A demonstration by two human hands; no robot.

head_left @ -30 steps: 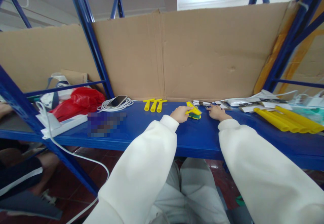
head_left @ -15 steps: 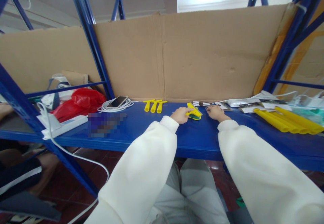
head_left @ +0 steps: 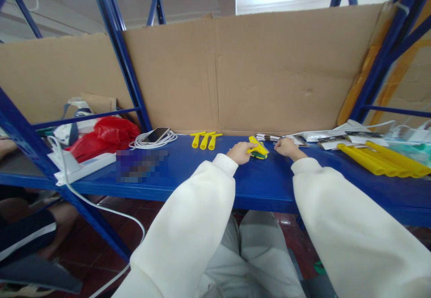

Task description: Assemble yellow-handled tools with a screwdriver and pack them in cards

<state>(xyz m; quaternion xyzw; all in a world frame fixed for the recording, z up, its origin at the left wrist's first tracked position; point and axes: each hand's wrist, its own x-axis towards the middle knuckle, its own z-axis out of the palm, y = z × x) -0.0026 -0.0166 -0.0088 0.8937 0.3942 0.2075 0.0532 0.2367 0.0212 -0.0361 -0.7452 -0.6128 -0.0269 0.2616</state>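
My left hand (head_left: 240,153) is closed on a yellow T-shaped piece with a green part (head_left: 260,149), held low over the blue shelf top. To its right, my right hand (head_left: 286,148) rests by the flat packets (head_left: 267,137) at the back of the shelf. Its fingers are curled together; what is in them, if anything, is hidden. Three yellow T-shaped pieces (head_left: 204,140) lie side by side left of my hands.
Long yellow tubes (head_left: 380,161) lie at the right beside flat packages (head_left: 350,138). On the left are a phone (head_left: 156,135) on a coiled white cable, a white power strip (head_left: 87,167) and a red bag (head_left: 107,136). A cardboard panel (head_left: 269,73) stands behind.
My right hand has shifted very slightly to the right and up, its fingers drawn in more. My left hand and the piece in it have hardly moved.
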